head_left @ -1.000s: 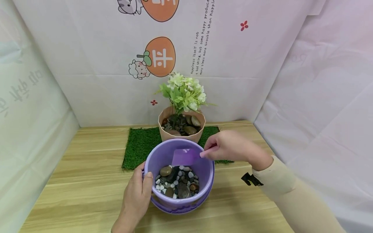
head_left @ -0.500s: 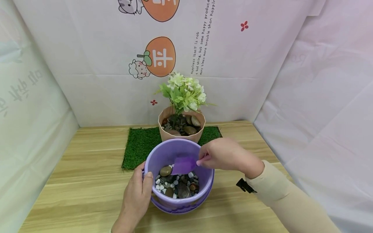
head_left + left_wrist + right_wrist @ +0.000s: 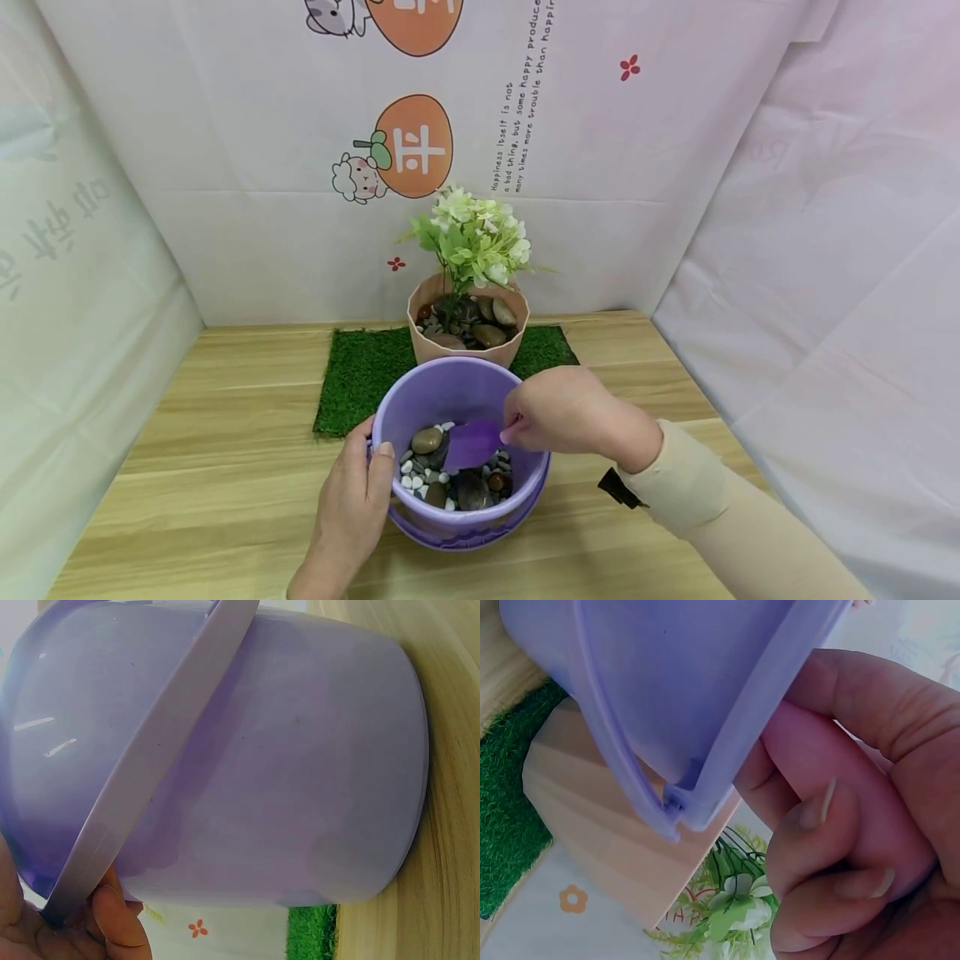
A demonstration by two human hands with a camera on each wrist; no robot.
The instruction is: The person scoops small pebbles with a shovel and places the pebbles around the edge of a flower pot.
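A purple bucket (image 3: 390, 483) stands on the table, with white pebbles and larger dark stones (image 3: 473, 490) at its bottom. My left hand (image 3: 352, 492) grips the bucket's left rim, thumb over the edge; the left wrist view shows its fingers by the end of the bucket's handle (image 3: 142, 772). In my right hand (image 3: 570, 412) is a small shovel with a purple blade (image 3: 472, 444) and a pink handle (image 3: 840, 780), its fingers curled round that handle. The blade is inside the bucket, over the stones; whether it touches them I cannot tell.
Right behind the bucket stands a peach flowerpot (image 3: 468, 354) holding stones and a white-flowered plant (image 3: 480, 237). Beneath it lies a green turf mat (image 3: 360, 375) on the wooden table (image 3: 225, 467). White printed cloth (image 3: 262, 250) hangs behind and at both sides.
My right hand has moved down and slightly left, lowering the shovel blade from the bucket's upper part to the stones. The left hand and bucket have stayed in place.
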